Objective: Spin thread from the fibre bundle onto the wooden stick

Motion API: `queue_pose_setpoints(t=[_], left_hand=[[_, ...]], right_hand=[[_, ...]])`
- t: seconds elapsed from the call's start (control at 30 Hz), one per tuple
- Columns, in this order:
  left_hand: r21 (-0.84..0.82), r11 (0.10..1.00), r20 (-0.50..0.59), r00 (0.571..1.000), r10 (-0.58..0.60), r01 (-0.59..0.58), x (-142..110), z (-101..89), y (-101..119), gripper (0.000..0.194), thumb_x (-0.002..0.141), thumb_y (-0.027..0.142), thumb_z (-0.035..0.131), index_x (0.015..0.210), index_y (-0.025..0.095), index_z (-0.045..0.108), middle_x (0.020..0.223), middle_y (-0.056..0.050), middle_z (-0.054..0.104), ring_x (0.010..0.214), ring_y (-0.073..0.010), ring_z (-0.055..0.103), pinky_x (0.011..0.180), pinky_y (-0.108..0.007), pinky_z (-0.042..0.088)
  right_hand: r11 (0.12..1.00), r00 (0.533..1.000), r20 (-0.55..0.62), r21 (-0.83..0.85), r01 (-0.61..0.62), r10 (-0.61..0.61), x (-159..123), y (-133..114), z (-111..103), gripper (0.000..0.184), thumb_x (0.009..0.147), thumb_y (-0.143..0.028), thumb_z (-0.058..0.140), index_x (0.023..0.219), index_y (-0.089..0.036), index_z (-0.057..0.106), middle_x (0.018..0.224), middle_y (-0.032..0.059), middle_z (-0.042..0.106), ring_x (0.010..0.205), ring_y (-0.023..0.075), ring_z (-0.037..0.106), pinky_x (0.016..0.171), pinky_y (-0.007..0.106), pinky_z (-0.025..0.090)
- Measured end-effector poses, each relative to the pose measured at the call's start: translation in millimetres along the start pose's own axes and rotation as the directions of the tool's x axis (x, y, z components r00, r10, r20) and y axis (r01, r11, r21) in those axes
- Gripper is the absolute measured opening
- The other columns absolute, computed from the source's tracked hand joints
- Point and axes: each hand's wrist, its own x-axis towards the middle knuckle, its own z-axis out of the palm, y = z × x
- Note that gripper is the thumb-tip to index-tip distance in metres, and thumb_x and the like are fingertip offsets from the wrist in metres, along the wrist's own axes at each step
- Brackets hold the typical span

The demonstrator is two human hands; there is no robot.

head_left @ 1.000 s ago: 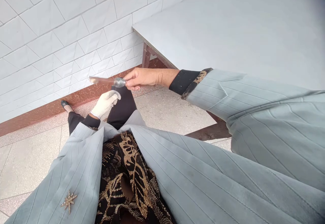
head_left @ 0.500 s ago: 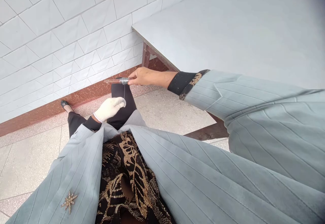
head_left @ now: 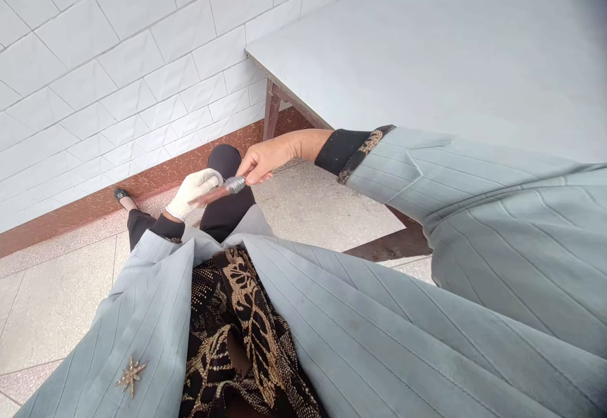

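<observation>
My right hand (head_left: 263, 160), bare, grips one end of a reddish-brown wooden stick (head_left: 208, 196). Thin silver wire (head_left: 234, 184) is wound in a tight coil around the stick close to my fingers. The stick's other end points down and left, passing in front of the gloved palm. My left hand (head_left: 194, 191), in a white knit glove, is closed with its fingers bent beside the coil. The strand between glove and coil is too fine to make out now. Both hands are above my dark-trousered knee (head_left: 226, 212).
A large pale tabletop (head_left: 427, 57) on brown wooden legs (head_left: 272, 109) stands to the right, under and beyond my right arm. White wall tiles (head_left: 118, 57) rise ahead above a red-brown skirting (head_left: 95, 215). Below is a speckled tile floor (head_left: 61, 298).
My right hand has lowered and tilted the stick, so its free end dips left. My left hand has risen slightly, up against the stick. The taut wire strand between them no longer shows.
</observation>
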Motion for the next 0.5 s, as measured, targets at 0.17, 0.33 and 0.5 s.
queue_pose_setpoints(t=[0.17, 0.33, 0.5], left_hand=[[-0.206, 0.976, 0.065, 0.996, -0.057, 0.069, -3, 19.1, -11, 0.021, 0.095, 0.029, 0.047, 0.087, 0.018, 0.063, 0.064, 0.003, 0.050, 0.060, -0.0113, 0.047, 0.060, -0.024, 0.037], [0.062, 0.996, 0.191, 0.980, 0.051, -0.064, -5, 17.2, -4, 0.022, 0.096, 0.028, 0.045, 0.089, 0.019, 0.065, 0.074, 0.002, 0.059, 0.068, -0.0132, 0.054, 0.072, -0.027, 0.042], [0.356, 0.919, 0.274, 0.959, 0.068, -0.167, -4, 12.8, 8, 0.022, 0.095, 0.024, 0.045, 0.092, 0.020, 0.066, 0.091, -0.002, 0.071, 0.086, -0.0189, 0.064, 0.082, -0.032, 0.046]], right_hand=[[0.942, 0.780, -0.626, 0.270, 0.197, 0.017, 0, -1, 0, 0.032, 0.096, -0.047, 0.068, 0.087, -0.016, 0.066, 0.061, -0.0028, 0.050, 0.052, 0.0069, 0.040, 0.052, 0.023, 0.035], [0.970, 0.697, -0.675, 0.194, -0.147, 0.241, 5, 3, -2, 0.022, 0.092, -0.035, 0.073, 0.098, -0.014, 0.075, 0.066, 0.0007, 0.058, 0.053, 0.0081, 0.045, 0.055, 0.027, 0.037], [0.890, 0.758, -0.610, -0.185, -0.417, 0.228, 6, 4, -1, 0.029, 0.090, -0.031, 0.071, 0.113, -0.015, 0.081, 0.088, 0.0059, 0.072, 0.071, 0.0139, 0.057, 0.065, 0.029, 0.038]])
